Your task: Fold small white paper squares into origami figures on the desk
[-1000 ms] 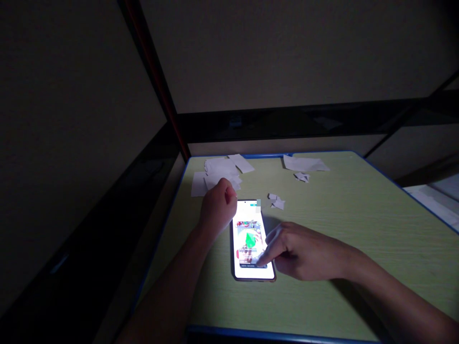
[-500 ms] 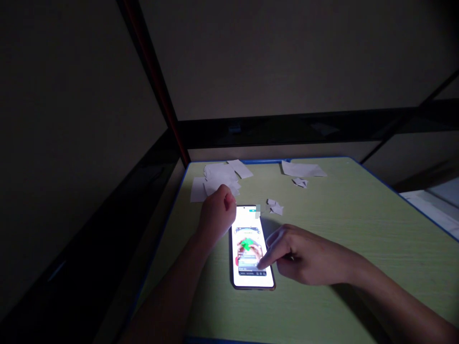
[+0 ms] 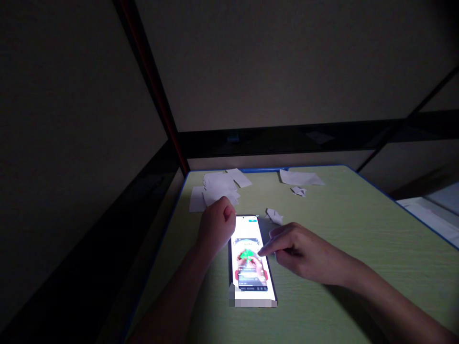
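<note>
A smartphone [image 3: 253, 229] lies face up on the table, its bright screen showing a picture of hands with a green shape. My left hand [image 3: 217, 224] is curled into a fist against the phone's upper left edge, with no object showing in it. From the right, my right hand [image 3: 299, 251] reaches over the phone with the index finger extended to the screen beside the green picture. Its other fingers are curled and hold nothing. Whether the fingertip touches the glass I cannot tell. Just beyond the phone is a small folded white paper piece [image 3: 274, 216].
Overlapping white paper sheets [image 3: 218, 184] lie at the far left of the light green table [image 3: 344, 215]. A creased paper sheet [image 3: 301, 177] and another small folded paper [image 3: 299, 191] lie at the far right. Dark walls [image 3: 287, 62] rise behind the blue table edge.
My right index finger has moved up the screen from the lower part of the picture to beside the green shape. My left fist stays by the phone. The whole view has tilted slightly.
</note>
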Demonstrator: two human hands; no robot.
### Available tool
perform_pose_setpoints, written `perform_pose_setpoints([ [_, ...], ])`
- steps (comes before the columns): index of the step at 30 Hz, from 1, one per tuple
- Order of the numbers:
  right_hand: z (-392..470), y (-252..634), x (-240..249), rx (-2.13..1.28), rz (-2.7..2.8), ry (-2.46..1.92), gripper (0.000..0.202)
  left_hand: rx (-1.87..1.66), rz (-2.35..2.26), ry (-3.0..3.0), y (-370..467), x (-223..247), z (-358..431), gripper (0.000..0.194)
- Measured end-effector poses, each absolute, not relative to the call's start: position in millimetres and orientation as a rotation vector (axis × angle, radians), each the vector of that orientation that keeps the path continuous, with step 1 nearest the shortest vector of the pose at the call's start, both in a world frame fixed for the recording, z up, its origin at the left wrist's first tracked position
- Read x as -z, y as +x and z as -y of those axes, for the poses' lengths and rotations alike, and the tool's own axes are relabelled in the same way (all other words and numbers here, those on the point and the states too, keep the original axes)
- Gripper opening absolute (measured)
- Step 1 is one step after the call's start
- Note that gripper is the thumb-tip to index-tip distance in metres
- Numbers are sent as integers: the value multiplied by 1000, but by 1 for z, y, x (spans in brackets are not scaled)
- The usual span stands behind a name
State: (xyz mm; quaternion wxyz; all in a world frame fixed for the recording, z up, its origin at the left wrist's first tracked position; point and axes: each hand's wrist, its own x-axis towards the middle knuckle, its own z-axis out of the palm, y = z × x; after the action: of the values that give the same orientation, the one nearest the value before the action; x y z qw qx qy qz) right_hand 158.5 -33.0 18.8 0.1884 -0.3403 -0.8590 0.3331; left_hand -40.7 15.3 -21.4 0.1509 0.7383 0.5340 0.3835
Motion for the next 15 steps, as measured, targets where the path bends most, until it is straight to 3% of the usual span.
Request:
perform_pose_setpoints([
  [15,31,156,-8,-863,2384,-1004,42,-1080,-1539,2083,-41,21,-15,21],
])
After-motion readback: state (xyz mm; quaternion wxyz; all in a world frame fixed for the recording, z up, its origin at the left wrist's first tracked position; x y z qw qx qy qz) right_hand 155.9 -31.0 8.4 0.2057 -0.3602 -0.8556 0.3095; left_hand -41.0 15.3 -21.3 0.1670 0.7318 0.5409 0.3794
